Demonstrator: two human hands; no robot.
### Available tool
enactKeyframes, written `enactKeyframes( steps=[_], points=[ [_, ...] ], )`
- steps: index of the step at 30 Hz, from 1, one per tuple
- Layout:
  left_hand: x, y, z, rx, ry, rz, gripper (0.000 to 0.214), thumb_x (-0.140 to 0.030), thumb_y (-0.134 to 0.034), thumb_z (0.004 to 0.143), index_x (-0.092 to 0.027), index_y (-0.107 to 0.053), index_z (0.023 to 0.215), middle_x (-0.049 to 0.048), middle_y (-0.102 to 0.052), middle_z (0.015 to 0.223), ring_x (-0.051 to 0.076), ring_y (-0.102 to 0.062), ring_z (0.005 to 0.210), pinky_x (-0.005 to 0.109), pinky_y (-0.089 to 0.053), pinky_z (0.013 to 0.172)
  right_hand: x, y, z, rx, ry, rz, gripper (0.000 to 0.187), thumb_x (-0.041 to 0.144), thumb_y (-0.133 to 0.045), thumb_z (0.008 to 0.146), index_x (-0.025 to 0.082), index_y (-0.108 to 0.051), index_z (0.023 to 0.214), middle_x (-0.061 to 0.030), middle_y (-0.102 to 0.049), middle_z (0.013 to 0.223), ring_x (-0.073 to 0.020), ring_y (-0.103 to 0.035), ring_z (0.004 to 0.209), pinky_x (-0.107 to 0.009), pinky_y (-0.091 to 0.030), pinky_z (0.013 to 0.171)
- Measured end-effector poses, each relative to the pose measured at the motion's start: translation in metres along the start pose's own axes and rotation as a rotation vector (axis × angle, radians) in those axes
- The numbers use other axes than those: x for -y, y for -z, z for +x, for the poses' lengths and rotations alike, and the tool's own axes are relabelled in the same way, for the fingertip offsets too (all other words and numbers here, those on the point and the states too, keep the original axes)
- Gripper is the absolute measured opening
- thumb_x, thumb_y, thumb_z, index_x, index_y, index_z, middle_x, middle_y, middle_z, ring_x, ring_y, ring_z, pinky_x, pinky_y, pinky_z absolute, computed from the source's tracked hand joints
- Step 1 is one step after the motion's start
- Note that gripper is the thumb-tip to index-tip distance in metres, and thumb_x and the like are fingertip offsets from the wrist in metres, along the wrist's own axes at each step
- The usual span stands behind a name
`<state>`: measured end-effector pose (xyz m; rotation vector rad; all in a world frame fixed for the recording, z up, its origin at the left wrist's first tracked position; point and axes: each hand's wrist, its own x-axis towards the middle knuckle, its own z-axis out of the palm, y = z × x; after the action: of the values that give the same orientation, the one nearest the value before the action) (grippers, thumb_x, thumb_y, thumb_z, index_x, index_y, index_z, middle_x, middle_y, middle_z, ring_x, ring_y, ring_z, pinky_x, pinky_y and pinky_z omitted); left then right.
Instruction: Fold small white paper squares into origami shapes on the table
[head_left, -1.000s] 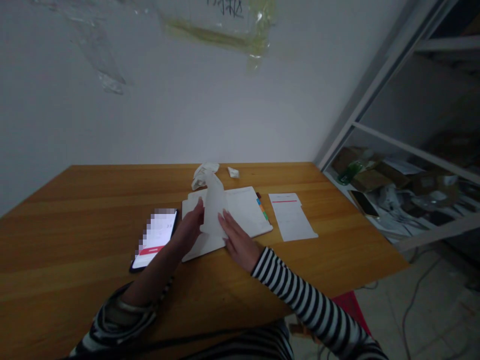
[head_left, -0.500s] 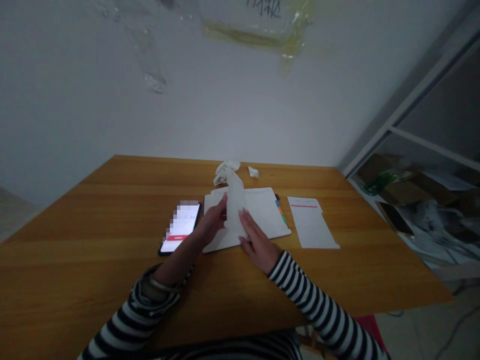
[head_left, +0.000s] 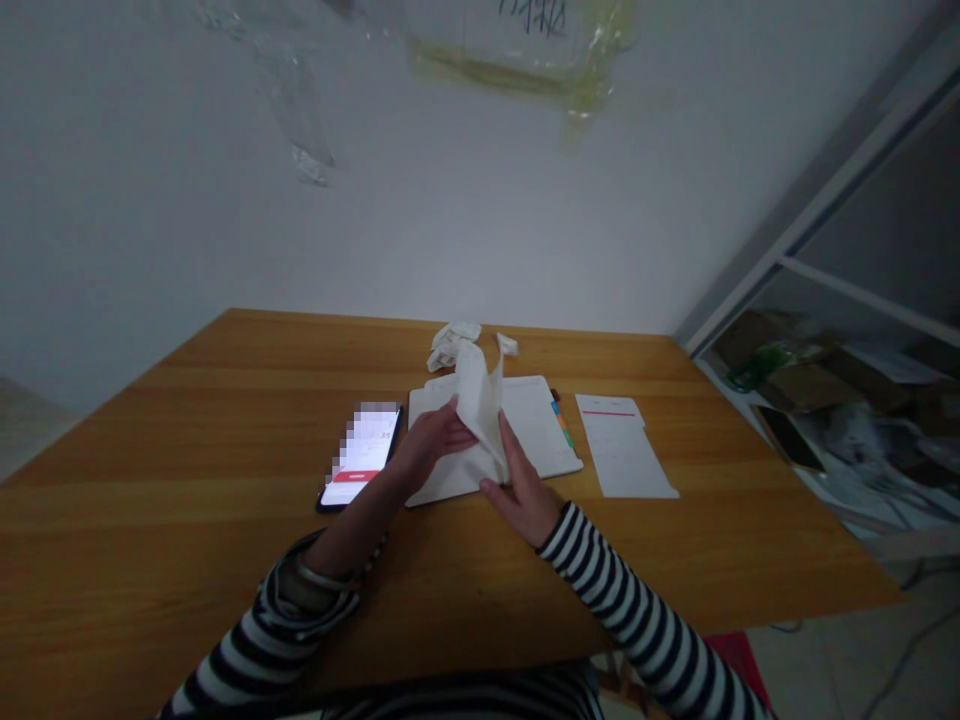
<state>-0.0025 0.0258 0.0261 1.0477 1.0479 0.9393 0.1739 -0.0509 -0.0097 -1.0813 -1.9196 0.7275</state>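
An open notebook [head_left: 536, 425] lies on the wooden table, with coloured tabs along its right edge. From its middle rises a curled white page [head_left: 472, 385], bent into a fold. My left hand [head_left: 435, 440] has its fingers closed around the page's left side; part of the grip is hidden by the paper. Along the right side of the raised paper rests my right hand [head_left: 525, 495], its fingers stretched out and its thumb apart near the notebook's lower edge. Left of the notebook, a phone [head_left: 364, 455] with a lit screen lies close to my left forearm.
A loose white sheet [head_left: 626, 445] with a red line lies right of the notebook. Crumpled tissue [head_left: 454, 340] and a smaller white scrap [head_left: 508, 345] sit behind it on the table [head_left: 225, 400]. Cluttered shelving with a dark phone [head_left: 787, 437] stands at the right.
The raised paper has bulged and spread open, with a second edge standing up at its right. My left fingers reach further right; my right hand has turned from flat onto its side.
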Motion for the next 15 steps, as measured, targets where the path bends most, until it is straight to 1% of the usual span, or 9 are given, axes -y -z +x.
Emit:
enactKeyframes(
  steps=[2,4,6,7,9,11,12,13,15],
  points=[
    [0.001,0.001,0.001,-0.017,0.011,-0.028,0.052,-0.061,-0.06,0.081,-0.011,-0.07,0.091,0.0145,-0.075,0.085,0.021,-0.071,0.076,0.034,-0.056,0.078,0.001,-0.002,0.0,-0.039,-0.01,-0.003,0.083,0.032,-0.051,0.096,0.024,0.004,0.157,-0.0066,-0.005,0.166,-0.0223,-0.007,0.153,-0.047,-0.013,0.124],
    [0.002,0.0,0.0,-0.077,-0.009,-0.037,0.043,-0.053,-0.063,0.081,-0.011,-0.069,0.089,0.0119,-0.074,0.085,0.019,-0.07,0.075,0.033,-0.056,0.078,0.001,-0.003,0.002,-0.142,-0.054,0.005,0.081,0.034,-0.048,0.097,0.022,0.004,0.157,-0.0082,-0.009,0.166,-0.0227,-0.009,0.153,-0.048,-0.013,0.124],
    [0.001,0.0,-0.002,-0.15,-0.055,-0.024,0.036,-0.044,-0.063,0.08,-0.011,-0.068,0.095,0.0076,-0.073,0.081,0.017,-0.068,0.071,0.032,-0.056,0.074,0.0,0.001,0.005,-0.335,-0.118,0.017,0.076,0.034,-0.041,0.1,0.022,0.007,0.157,-0.0093,-0.012,0.165,-0.0226,-0.011,0.152,-0.051,-0.014,0.124],
    [0.0,0.0,-0.004,-0.184,-0.072,-0.014,0.037,-0.039,-0.063,0.079,-0.011,-0.067,0.103,0.0053,-0.071,0.078,0.016,-0.067,0.068,0.031,-0.056,0.072,0.0,0.006,0.006,-0.458,-0.14,0.007,0.073,0.033,-0.037,0.1,0.023,0.009,0.156,-0.0097,-0.012,0.165,-0.0224,-0.013,0.152,-0.052,-0.015,0.123],
    [-0.002,0.001,-0.006,-0.252,-0.082,0.012,0.049,-0.031,-0.06,0.079,-0.01,-0.06,0.123,0.0015,-0.068,0.073,0.014,-0.064,0.063,0.03,-0.054,0.066,0.002,0.02,0.008,-0.701,-0.154,-0.082,0.072,0.03,-0.034,0.1,0.024,0.012,0.156,-0.0101,-0.01,0.165,-0.0228,-0.014,0.152,-0.056,-0.017,0.121],
    [-0.005,0.003,-0.007,-0.3,-0.078,0.061,0.061,-0.027,-0.058,0.08,-0.008,-0.051,0.137,-0.0003,-0.063,0.069,0.013,-0.06,0.058,0.027,-0.051,0.06,0.006,0.036,0.009,-0.861,-0.135,-0.268,0.074,0.029,-0.037,0.098,0.023,0.008,0.156,-0.01,-0.006,0.165,-0.0256,-0.01,0.152,-0.06,-0.015,0.12],
    [-0.005,0.004,-0.007,-0.312,-0.081,0.098,0.063,-0.027,-0.058,0.08,-0.007,-0.049,0.139,-0.0011,-0.061,0.066,0.012,-0.057,0.056,0.026,-0.049,0.057,0.009,0.044,0.009,-0.872,-0.117,-0.358,0.072,0.028,-0.039,0.098,0.024,0.002,0.157,-0.0092,-0.008,0.165,-0.027,-0.008,0.152,-0.062,-0.013,0.12],
    [-0.006,0.005,-0.006,-0.309,-0.089,0.141,0.064,-0.027,-0.058,0.08,-0.005,-0.048,0.14,-0.0018,-0.06,0.064,0.012,-0.055,0.054,0.024,-0.046,0.054,0.012,0.05,0.009,-0.826,-0.093,-0.42,0.068,0.028,-0.039,0.098,0.025,-0.007,0.157,-0.0077,-0.012,0.165,-0.0276,-0.008,0.152,-0.063,-0.011,0.12],
    [-0.007,0.005,-0.003,-0.29,-0.117,0.227,0.066,-0.029,-0.059,0.081,-0.005,-0.047,0.141,-0.0032,-0.057,0.06,0.011,-0.05,0.05,0.023,-0.041,0.05,0.014,0.055,0.011,-0.635,-0.051,-0.407,0.058,0.029,-0.038,0.099,0.028,-0.023,0.155,-0.0051,-0.024,0.162,-0.0266,-0.014,0.152,-0.061,-0.012,0.12]
  ],
)
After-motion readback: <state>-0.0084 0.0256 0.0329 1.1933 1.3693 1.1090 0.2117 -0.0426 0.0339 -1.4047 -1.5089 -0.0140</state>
